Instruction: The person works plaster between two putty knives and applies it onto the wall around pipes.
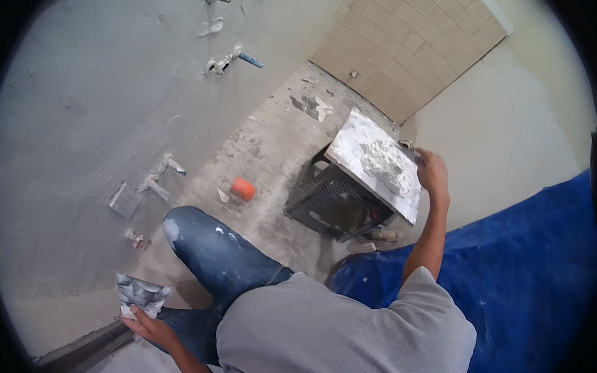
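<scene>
My left hand (pixel 151 329) is closed on a wide putty knife (pixel 142 293), whose trapezoid blade is smeared with grey and white plaster. It is low at the left, near the grey wall. Off to the right, my right hand (pixel 432 172) is closed on a small tool at the edge of a white-coated board (pixel 350 141); the tool is mostly hidden, perhaps another putty knife. A heap of wet white plaster (pixel 387 166) lies on the board beside that hand. Underneath, a dark plastic crate (pixel 322 195) holds the board up.
Pipe stubs (pixel 230 61) and a square wall box (pixel 124 199) stick out of the grey wall (pixel 109 115). An orange object (pixel 242 189) sits on the dusty floor (pixel 270 148). Blue sheeting (pixel 515 264) spreads at the right, and beige tiles (pixel 412 41) cover part of the far wall.
</scene>
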The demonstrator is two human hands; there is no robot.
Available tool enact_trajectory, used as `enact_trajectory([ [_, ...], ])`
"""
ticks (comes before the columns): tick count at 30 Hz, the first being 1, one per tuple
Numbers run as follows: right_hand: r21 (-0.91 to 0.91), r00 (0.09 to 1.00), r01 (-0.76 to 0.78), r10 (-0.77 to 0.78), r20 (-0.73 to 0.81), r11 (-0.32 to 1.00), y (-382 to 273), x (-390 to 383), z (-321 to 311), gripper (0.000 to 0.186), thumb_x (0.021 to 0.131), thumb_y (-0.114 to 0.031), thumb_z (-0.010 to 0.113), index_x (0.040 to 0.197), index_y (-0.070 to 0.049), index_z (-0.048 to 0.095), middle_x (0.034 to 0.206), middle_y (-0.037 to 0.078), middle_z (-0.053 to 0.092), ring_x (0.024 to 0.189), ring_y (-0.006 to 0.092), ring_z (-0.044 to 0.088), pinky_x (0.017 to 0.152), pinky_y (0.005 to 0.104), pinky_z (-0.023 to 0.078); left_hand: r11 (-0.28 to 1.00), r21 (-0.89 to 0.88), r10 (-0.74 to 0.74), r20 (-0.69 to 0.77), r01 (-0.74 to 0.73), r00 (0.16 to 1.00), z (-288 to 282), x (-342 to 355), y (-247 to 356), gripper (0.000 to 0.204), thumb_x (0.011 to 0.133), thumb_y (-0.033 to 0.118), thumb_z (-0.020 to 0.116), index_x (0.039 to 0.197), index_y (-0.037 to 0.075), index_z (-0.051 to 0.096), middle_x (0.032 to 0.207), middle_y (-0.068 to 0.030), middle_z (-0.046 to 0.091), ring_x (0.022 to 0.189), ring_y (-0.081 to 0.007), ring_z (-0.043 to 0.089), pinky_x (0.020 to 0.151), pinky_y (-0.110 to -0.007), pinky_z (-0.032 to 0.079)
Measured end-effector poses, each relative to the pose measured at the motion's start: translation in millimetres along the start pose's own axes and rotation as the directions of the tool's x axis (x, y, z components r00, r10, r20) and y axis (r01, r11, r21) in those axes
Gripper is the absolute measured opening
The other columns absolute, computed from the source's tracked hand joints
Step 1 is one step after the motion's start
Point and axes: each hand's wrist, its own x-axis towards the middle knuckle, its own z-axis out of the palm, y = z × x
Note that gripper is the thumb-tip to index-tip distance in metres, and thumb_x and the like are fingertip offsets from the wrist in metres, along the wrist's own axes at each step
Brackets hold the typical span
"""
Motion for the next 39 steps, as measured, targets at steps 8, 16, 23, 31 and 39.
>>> enact_trajectory([
  [8, 0.214, 0.784, -0.618, 0.613, 0.098, 0.756, 137, -35, 88, 0.023, 0.092, -0.016, 0.06, 0.11, -0.003, 0.067, 0.094, 0.017, 0.07, 0.082, 0.0294, 0.07, 0.06, 0.0469, 0.057, 0.995, -0.096, 0.018, 0.138, -0.005, 0.99, -9, 15, -17, 0.037, 0.104, 0.025, 0.052, 0.123, -0.007, 0.047, 0.113, -0.0164, 0.056, 0.102, -0.0205, 0.054, 0.091, -0.033, 0.045],
  [16, 0.635, 0.529, -0.769, 0.627, 0.571, 0.07, 202, -17, 180, 0.013, 0.1, -0.02, 0.057, 0.098, -0.008, 0.059, 0.08, 0.005, 0.056, 0.06, 0.018, 0.052, 0.048, 0.0355, 0.049, 0.993, -0.116, 0.019, 0.157, -0.001, 0.987, -11, 19, -23, 0.036, 0.104, 0.025, 0.051, 0.12, -0.007, 0.048, 0.111, -0.0152, 0.056, 0.101, -0.0191, 0.054, 0.09, -0.032, 0.045],
  [23, 0.629, 0.564, -0.77, 0.582, 0.586, 0.113, 204, 14, 207, 0.01, 0.101, -0.02, 0.053, 0.105, -0.012, 0.058, 0.086, 0.005, 0.059, 0.073, 0.019, 0.057, 0.05, 0.0324, 0.046, 0.995, -0.104, 0.019, 0.156, -0.003, 0.988, -5, 19, -19, 0.034, 0.105, 0.025, 0.05, 0.122, -0.005, 0.048, 0.113, -0.0147, 0.056, 0.103, -0.0193, 0.054, 0.092, -0.032, 0.043],
  [31, 0.757, 0.661, -0.646, 0.567, 0.493, 0.096, 153, 12, 195, 0.018, 0.103, -0.024, 0.051, 0.103, -0.009, 0.06, 0.079, 0.004, 0.054, 0.062, 0.0197, 0.051, 0.052, 0.038, 0.049, 0.985, -0.168, 0.076, 0.19, -0.044, 0.979, 2, 15, -7, 0.033, 0.105, 0.023, 0.049, 0.125, -0.004, 0.047, 0.116, -0.0135, 0.056, 0.105, -0.018, 0.054, 0.093, -0.03, 0.043],
  [39, 0.973, 0.834, -0.217, 0.502, 0.228, -0.082, 180, 4, 196, 0.023, 0.105, -0.024, 0.047, 0.119, -0.008, 0.055, 0.101, 0.007, 0.065, 0.086, 0.0247, 0.064, 0.067, 0.0434, 0.054, 0.826, -0.456, -0.176, 0.349, 0.331, 0.92, 28, 0, 18, 0.034, 0.103, 0.019, 0.052, 0.131, 0.0, 0.048, 0.119, -0.0121, 0.06, 0.106, -0.0193, 0.06, 0.092, -0.033, 0.048],
])
